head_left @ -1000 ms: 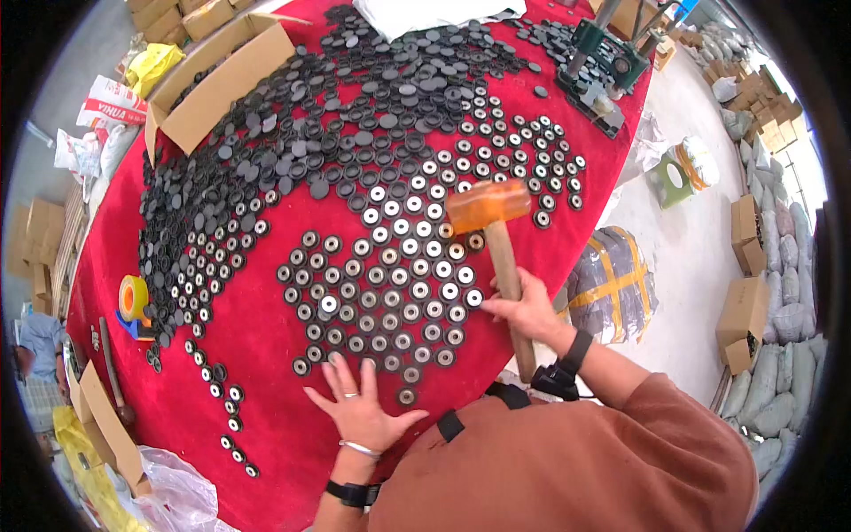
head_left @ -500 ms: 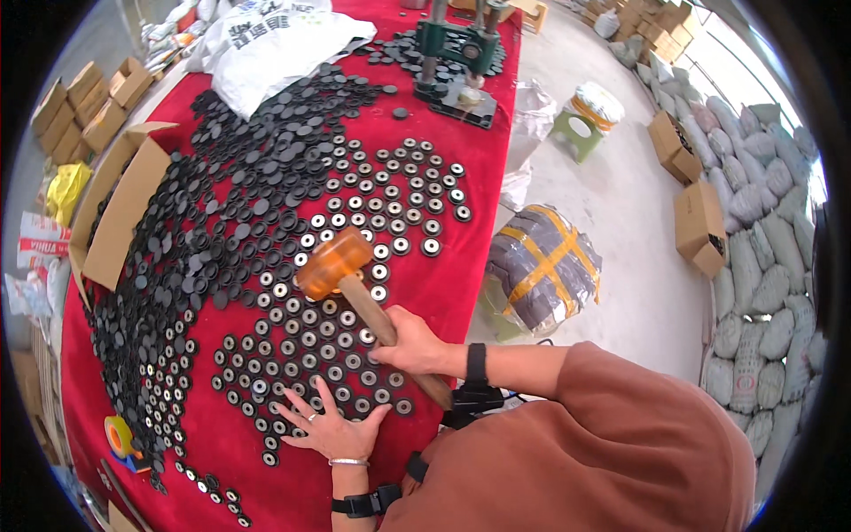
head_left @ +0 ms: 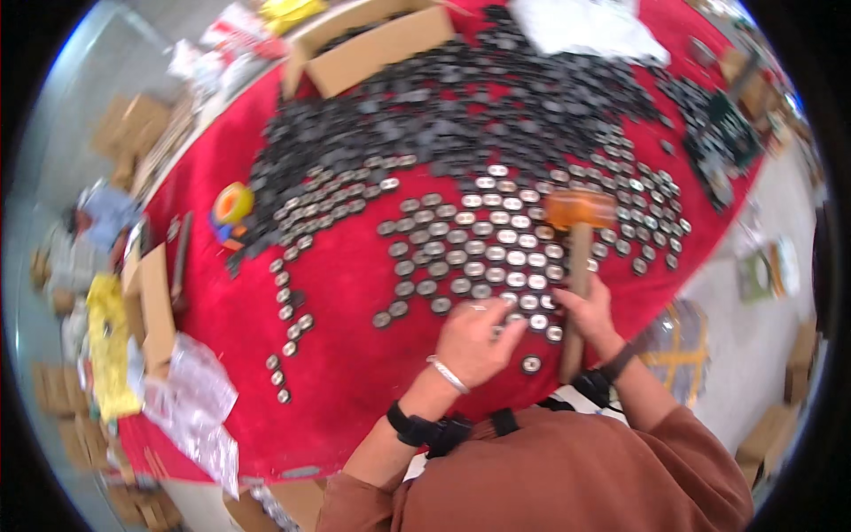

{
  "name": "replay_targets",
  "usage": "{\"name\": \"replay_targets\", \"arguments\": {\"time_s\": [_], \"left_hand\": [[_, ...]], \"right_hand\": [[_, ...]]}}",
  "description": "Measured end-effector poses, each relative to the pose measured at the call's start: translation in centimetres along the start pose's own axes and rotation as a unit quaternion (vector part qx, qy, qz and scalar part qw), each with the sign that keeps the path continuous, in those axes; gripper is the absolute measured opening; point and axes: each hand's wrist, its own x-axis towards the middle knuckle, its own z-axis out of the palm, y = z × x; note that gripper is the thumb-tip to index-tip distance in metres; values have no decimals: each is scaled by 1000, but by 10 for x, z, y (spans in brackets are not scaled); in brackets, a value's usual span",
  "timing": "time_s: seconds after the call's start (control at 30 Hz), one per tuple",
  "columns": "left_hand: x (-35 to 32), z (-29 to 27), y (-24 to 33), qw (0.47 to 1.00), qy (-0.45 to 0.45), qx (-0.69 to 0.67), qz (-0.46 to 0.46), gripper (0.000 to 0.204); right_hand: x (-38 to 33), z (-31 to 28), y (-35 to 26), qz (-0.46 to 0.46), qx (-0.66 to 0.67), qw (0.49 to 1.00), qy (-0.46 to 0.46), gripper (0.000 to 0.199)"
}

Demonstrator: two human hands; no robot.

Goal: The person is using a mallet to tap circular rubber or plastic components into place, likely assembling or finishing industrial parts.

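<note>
A mallet with an amber-orange head (head_left: 581,210) and a wooden handle (head_left: 578,257) lies over the rows of round parts. My right hand (head_left: 592,316) is closed around its handle. To its left, my left hand (head_left: 477,344) rests at the near edge of the black discs with pale metal ring centres (head_left: 519,258). Its thumb and fingers are apart and partly curled, with the fingertips among the nearest discs. Motion blur hides whether they press on one. A single ringed disc (head_left: 531,364) sits apart between my two hands.
Loose black caps (head_left: 425,115) pile across the far side of the red cloth (head_left: 337,355). Beyond are a cardboard box (head_left: 381,49) and a white sack (head_left: 585,31). A tape roll (head_left: 233,203) lies left; a green press (head_left: 731,129) stands far right.
The view has swung left, showing more of the table's left side. My left hand has drawn its spread fingers in. The mallet stays in my right hand, its handle now pointing more directly away from me.
</note>
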Motion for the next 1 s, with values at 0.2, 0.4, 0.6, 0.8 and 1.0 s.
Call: {"name": "replay_targets", "arguments": {"time_s": [0.2,0.4,0.6,0.8,1.0], "left_hand": [[-1,-89,149,839,-82,-455,288,15],[-25,-123,197,646,-289,-693,139,21],[-44,-112,197,661,-283,-671,184,22],[-55,-123,175,701,-234,-639,216,23],[-62,-122,173,737,-203,-607,218,24]], "right_hand": [[1,-11,-3,16,-43,998,47,35],[-12,26,-18,40,-97,993,56,27],[6,29,-41,-135,-405,904,-14,47],[7,-3,-45,-374,-519,767,50,29],[-49,3,-116,-322,-345,881,-33,8]]}}
